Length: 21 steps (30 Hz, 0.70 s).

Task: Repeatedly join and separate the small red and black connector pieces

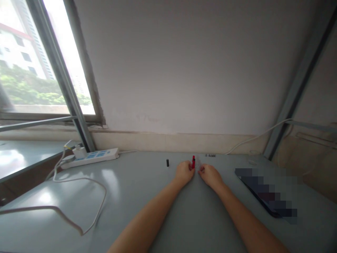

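My left hand [185, 173] is closed around a small red object with a black part [193, 161], held upright above the grey tabletop; its kind is too small to tell. Just to the right, my right hand [210, 174] has its fingers pinched together beside a faint, see-through piece [198, 162]. Whether the fingers grip that piece is unclear. A short black cylinder [167, 163] stands on the table left of my left hand. Beyond my right hand lie several tiny dark pieces [212, 155] in a row near the wall.
A white power strip [92, 158] with plugs sits at the back left, its pale cable [104, 191] looping over the tabletop [126, 211]. To the right lies a dark flat object [263, 191], partly blurred out. Metal posts [302, 80] rise at both sides, and a window [44, 59] is at left.
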Motion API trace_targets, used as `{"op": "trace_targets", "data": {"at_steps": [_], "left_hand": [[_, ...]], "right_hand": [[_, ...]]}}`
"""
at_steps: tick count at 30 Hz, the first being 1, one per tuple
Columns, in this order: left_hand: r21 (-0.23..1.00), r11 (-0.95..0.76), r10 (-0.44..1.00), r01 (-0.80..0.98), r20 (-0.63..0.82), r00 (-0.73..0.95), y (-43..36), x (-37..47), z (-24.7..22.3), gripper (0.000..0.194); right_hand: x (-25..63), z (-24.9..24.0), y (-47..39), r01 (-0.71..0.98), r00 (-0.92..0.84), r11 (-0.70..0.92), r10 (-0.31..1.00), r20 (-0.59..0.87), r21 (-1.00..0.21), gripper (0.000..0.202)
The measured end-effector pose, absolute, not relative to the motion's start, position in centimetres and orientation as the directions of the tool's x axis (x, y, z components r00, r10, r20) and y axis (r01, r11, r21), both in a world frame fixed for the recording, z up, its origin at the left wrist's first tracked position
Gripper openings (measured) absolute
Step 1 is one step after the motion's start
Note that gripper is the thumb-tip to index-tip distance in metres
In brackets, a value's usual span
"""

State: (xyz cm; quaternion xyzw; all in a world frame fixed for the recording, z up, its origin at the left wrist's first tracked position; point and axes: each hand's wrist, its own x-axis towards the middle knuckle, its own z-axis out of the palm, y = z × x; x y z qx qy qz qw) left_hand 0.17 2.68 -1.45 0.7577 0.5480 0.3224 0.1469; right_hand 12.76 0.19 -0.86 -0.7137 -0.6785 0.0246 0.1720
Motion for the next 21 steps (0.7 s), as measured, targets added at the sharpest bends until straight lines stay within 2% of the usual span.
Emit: {"op": "trace_targets", "data": {"at_steps": [5, 11, 16, 19, 21], "left_hand": [[0.578, -0.334, 0.93, 0.745, 0.33, 0.16, 2.7, 0.3, -1.8, 0.006], [0.511, -0.342, 0.926, 0.788, 0.328, 0.189, 2.4, 0.2, -1.5, 0.01], [0.347, -0.377, 0.893, 0.859, 0.381, 0.238, 1.1, -1.3, 0.1, 0.025], [0.225, -0.368, 0.869, 0.902, 0.429, 0.247, -0.1, -3.3, 1.3, 0.03], [0.193, -0.322, 0.855, 0.927, 0.481, 0.197, -0.7, -4.9, 1.6, 0.039]], "right_hand": [[12.6, -0.6, 0.0, 0.961, 0.087, -0.034, 0.979, 0.183, -0.275, 0.021], [12.4, -0.3, -0.2, 0.963, 0.089, -0.045, 0.983, 0.159, -0.266, 0.022], [12.3, 0.2, -0.6, 0.97, 0.093, -0.059, 0.986, 0.137, -0.236, 0.025], [12.2, 0.6, -1.1, 0.982, 0.088, -0.067, 0.99, 0.113, -0.176, 0.025], [12.1, 1.0, -1.4, 0.99, 0.071, -0.059, 0.993, 0.097, -0.126, 0.024]]}}
